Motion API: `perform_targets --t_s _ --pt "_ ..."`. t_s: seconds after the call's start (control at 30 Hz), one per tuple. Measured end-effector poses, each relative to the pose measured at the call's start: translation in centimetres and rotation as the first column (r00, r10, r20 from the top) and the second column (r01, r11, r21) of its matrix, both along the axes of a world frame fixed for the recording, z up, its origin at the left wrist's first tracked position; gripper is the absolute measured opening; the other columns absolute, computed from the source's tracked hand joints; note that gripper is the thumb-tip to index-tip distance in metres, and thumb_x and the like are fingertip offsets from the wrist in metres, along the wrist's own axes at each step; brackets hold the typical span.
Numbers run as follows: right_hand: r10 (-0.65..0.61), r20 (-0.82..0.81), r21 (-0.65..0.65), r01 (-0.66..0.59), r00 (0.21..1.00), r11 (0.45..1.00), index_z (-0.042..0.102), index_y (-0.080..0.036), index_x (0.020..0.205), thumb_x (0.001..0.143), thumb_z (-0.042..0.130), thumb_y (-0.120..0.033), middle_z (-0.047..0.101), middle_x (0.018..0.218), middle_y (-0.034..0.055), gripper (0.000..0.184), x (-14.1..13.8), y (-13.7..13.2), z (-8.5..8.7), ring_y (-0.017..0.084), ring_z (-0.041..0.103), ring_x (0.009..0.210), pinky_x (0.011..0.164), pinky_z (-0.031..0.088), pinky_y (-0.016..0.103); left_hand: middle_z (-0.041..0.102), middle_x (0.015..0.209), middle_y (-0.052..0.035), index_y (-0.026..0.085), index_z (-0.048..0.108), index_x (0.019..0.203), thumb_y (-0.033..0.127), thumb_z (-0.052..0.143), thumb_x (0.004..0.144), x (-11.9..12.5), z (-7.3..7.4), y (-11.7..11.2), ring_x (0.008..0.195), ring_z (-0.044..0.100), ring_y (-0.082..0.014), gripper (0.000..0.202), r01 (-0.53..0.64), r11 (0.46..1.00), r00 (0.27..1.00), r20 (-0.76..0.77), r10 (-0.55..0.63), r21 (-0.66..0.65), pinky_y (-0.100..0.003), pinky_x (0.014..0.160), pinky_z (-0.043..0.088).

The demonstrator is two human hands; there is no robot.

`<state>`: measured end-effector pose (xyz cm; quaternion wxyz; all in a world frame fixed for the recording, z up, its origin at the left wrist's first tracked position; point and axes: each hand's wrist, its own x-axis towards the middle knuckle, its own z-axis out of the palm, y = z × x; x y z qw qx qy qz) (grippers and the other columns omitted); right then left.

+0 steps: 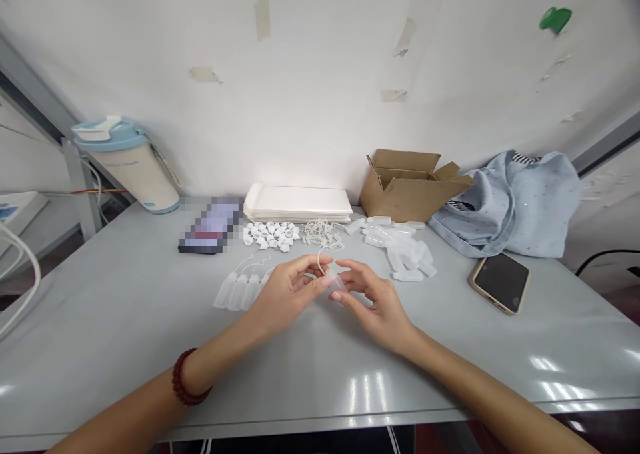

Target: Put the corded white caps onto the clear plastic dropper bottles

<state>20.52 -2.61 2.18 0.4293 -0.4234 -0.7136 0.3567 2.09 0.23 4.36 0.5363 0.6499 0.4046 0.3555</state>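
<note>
Over the middle of the grey table, a small translucent plastic bottle [338, 283] with a thin white curved tube [320, 259] at its top is held tilted between my hands. My left hand [287, 291] pinches it near the neck, fingers closed. Around its body curl the thumb and fingers of my right hand [380, 305]. Several similar bottles with tubes [240, 291] lie in a row beside my left hand, partly hidden by it. Beyond my hands are a pile of white caps [271, 235], a heap of small translucent tube pieces [324, 232] and loose bottles without tubes [405, 247].
Against the wall stand a stack of white trays [300, 203], an open cardboard box [407, 191] and a light blue cloth bag [535, 204]. A phone [503, 283] lies at the right. A tumbler [135, 167] and a blurred-out phone-like device [213, 226] are at the left.
</note>
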Motion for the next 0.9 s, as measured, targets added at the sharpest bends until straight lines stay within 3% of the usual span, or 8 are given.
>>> perform_targets --t_s 0.2,0.3,0.37,0.47,0.57,0.67,0.77,0.9 --pt "0.017 0.023 -0.010 -0.016 1.000 1.000 0.056 -0.022 0.121 0.088 0.055 -0.025 0.071 0.097 0.0059 0.033 -0.1 0.0 0.2 0.019 0.069 0.082 0.073 0.056 0.035 0.066 0.104 -0.0069 0.018 0.055 0.115 0.035 0.062 0.083 0.0 -0.3 0.1 0.100 0.063 -0.0213 0.037 -0.012 0.998 1.000 0.027 0.013 -0.061 -0.036 0.089 0.050" --pt "-0.029 0.006 -0.097 0.029 1.000 0.995 0.059 -0.021 0.118 0.087 0.057 -0.030 0.071 0.099 0.0075 0.032 -0.2 0.0 0.0 0.020 0.069 0.082 0.075 0.056 0.038 0.065 0.106 -0.0080 0.018 0.051 0.118 0.030 0.058 0.084 0.2 -0.4 -0.3 0.099 0.062 -0.0221 0.036 -0.148 0.978 0.978 -0.125 0.167 0.150 -0.039 0.086 0.051" --pt "-0.048 -0.019 -0.162 0.044 0.999 0.986 0.059 -0.020 0.118 0.087 0.058 -0.033 0.071 0.098 0.0082 0.034 -0.2 0.0 0.0 0.021 0.069 0.083 0.077 0.056 0.039 0.063 0.108 -0.0086 0.019 0.052 0.116 0.024 0.054 0.087 0.3 -0.6 -0.7 0.100 0.060 -0.0221 0.030 -0.152 0.900 0.952 -0.184 0.244 0.408 -0.039 0.084 0.051" --pt "-0.062 -0.090 -0.233 0.040 0.994 0.972 0.059 -0.019 0.115 0.085 0.060 -0.035 0.071 0.095 0.0083 0.034 -0.1 0.1 0.0 0.021 0.069 0.085 0.079 0.055 0.038 0.059 0.110 -0.0099 0.019 0.051 0.114 0.018 0.050 0.089 0.4 -0.9 -1.2 0.103 0.056 -0.0222 0.025 -0.007 0.719 0.953 -0.214 0.216 0.695 -0.039 0.086 0.051" --pt "-0.054 -0.192 -0.293 -0.005 0.980 0.956 0.059 -0.019 0.112 0.084 0.062 -0.035 0.072 0.093 0.0072 0.032 -0.2 0.2 0.3 0.020 0.069 0.086 0.077 0.055 0.036 0.057 0.115 -0.0137 0.015 0.047 0.119 0.022 0.056 0.089 0.4 -1.1 -1.4 0.110 0.052 -0.0259 0.032 0.165 0.566 0.936 -0.309 0.169 0.808 -0.043 0.093 0.048" --pt "-0.041 -0.272 -0.347 -0.058 0.961 0.936 0.061 -0.020 0.109 0.082 0.064 -0.037 0.071 0.095 0.0061 0.032 -0.3 0.3 0.7 0.019 0.069 0.083 0.074 0.056 0.034 0.056 0.117 -0.0167 0.010 0.046 0.119 0.024 0.058 0.088 0.4 -1.3 -1.2 0.113 0.049 -0.0296 0.036 0.269 0.471 0.899 -0.395 0.190 0.840 -0.045 0.094 0.047" --pt "-0.033 -0.308 -0.379 -0.091 0.951 0.921 0.062 -0.020 0.107 0.080 0.067 -0.038 0.071 0.097 0.0058 0.033 -0.3 0.4 0.9 0.019 0.069 0.084 0.074 0.056 0.033 0.056 0.115 -0.0165 0.009 0.047 0.118 0.021 0.056 0.089 0.5 -1.3 -1.1 0.113 0.048 -0.0291 0.032 0.285 0.478 0.885 -0.420 0.201 0.831 -0.045 0.094 0.046" --pt "0.014 -0.289 -0.396 -0.133 0.957 0.909 0.061 -0.019 0.108 0.082 0.065 -0.038 0.072 0.093 0.0054 0.033 -0.3 0.5 0.6 0.018 0.069 0.086 0.077 0.055 0.033 0.057 0.113 -0.0133 0.013 0.051 0.112 0.018 0.055 0.088 0.1 -0.9 -0.8 0.109 0.049 -0.0267 0.025 0.300 0.560 0.881 -0.450 0.149 0.772 -0.043 0.091 0.047"
